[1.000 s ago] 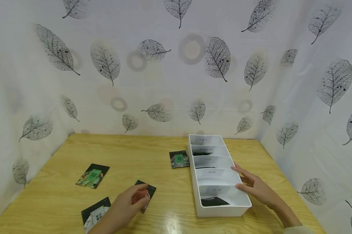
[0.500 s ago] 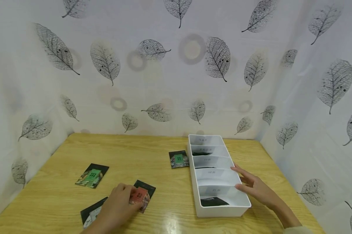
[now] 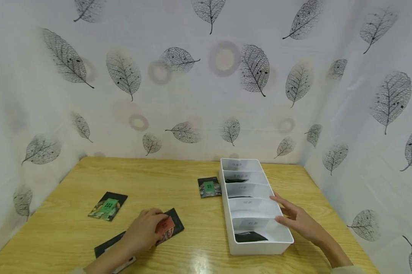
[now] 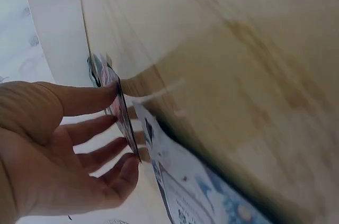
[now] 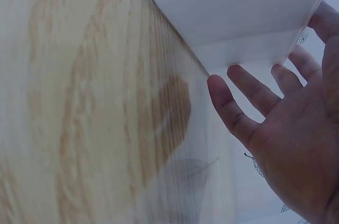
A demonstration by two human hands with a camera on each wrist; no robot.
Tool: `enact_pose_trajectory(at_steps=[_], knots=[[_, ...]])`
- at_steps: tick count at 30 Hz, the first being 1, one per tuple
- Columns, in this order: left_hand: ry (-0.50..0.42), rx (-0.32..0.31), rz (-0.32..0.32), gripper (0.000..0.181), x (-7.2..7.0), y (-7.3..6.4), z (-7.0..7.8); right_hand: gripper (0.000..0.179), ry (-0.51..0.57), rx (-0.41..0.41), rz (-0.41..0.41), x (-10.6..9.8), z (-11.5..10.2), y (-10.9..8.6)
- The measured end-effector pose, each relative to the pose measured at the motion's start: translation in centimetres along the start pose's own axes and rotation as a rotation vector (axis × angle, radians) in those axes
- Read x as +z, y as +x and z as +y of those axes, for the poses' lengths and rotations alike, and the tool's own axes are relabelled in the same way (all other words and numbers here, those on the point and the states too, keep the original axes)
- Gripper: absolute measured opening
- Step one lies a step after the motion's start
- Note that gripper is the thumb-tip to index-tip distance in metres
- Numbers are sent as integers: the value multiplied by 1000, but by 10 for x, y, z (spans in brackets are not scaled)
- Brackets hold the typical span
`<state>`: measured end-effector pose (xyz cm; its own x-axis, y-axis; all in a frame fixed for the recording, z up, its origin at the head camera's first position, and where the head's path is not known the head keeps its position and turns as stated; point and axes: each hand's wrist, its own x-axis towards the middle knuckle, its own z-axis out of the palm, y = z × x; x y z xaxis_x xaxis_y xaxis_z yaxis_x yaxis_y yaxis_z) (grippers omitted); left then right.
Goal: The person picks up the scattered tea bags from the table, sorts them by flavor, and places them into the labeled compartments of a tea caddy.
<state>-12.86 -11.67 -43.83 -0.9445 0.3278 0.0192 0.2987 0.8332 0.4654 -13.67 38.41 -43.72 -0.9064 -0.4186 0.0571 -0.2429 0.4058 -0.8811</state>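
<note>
My left hand (image 3: 141,232) pinches a black sachet with a red label (image 3: 174,220) between thumb and fingertips, close above the table. The left wrist view shows that sachet (image 4: 119,105) edge-on, thumb on one side and fingers on the other. Under my left wrist lies a black sachet with a white label (image 3: 106,243), partly hidden by the forearm. My right hand (image 3: 300,222) rests against the right side of a white divided box (image 3: 257,249). Its fingers are extended, with the fingertips touching the box wall (image 5: 238,38) in the right wrist view.
A green-labelled sachet (image 3: 108,206) lies at the left of the wooden table (image 3: 151,179). Another green-labelled sachet (image 3: 209,187) lies against the box's left wall. Dark sachets (image 3: 249,236) show in several box compartments. A leaf-patterned curtain (image 3: 199,95) surrounds the table.
My left hand has closed on the red-labelled sachet, which has turned slightly and shifted on its spot. The forearm now covers more of the white-labelled sachet. My right hand and the box stay put.
</note>
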Motion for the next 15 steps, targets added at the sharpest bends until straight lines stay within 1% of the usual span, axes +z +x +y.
enact_pose_trajectory(at_steps=[3,5,7,8,9,10,12,14,15], knots=[[-30,70,-51,45,-3,4,-6,60,-4,5,1,0,0,-1],[-31,121,-90,49,-4,7,-10,60,-4,8,1,0,0,-1],[-24,170,-111,52,-6,9,-14,60,-2,11,2,0,-1,-1],[-27,184,-111,53,-7,9,-16,60,1,13,2,0,-1,-1],[-36,176,-107,51,-7,10,-17,60,3,15,2,0,-1,-1],[-48,149,-98,47,-8,10,-18,60,7,17,0,0,-2,0],[-80,53,-73,38,-9,9,-17,60,11,20,-2,0,-2,0],[-103,-79,-50,35,-10,7,-13,60,11,21,-2,0,-3,0],[-96,-141,-48,39,-11,6,-12,60,6,20,0,0,-3,0]])
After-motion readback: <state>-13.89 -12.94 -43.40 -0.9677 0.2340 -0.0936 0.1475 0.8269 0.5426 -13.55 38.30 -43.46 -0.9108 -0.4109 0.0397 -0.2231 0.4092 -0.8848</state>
